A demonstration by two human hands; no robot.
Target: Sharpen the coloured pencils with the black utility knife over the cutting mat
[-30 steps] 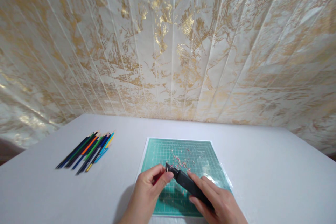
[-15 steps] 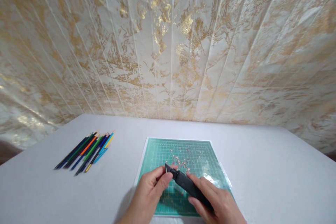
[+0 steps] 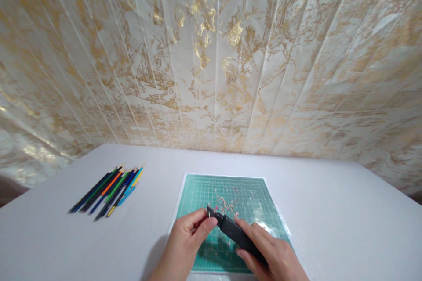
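Observation:
My right hand (image 3: 272,246) is wrapped round the black handle of a utility knife (image 3: 242,237), its forefinger stretched along the top. The dark blade points up and left, to the fingers of my left hand (image 3: 189,237). That hand is closed in a pinch on a pencil (image 3: 209,214); only a small pale bit of it shows by the blade and the rest is hidden. My left thumb presses near the base of the blade. Both hands are above a green cutting mat (image 3: 198,193), where pinkish and pale shavings (image 3: 227,204) lie scattered just beyond the knife.
To the left, a row of coloured pencils (image 3: 108,189) lies slanted on the white table (image 3: 346,219). The mat has a grid and a glossy, light-reflecting right side. Behind the table's far edge hangs a white and gold patterned covering (image 3: 211,74).
Hands and knife stay in almost the same place. A fingertip that showed just beyond the blade is out of sight, and a pink shaving shows there now.

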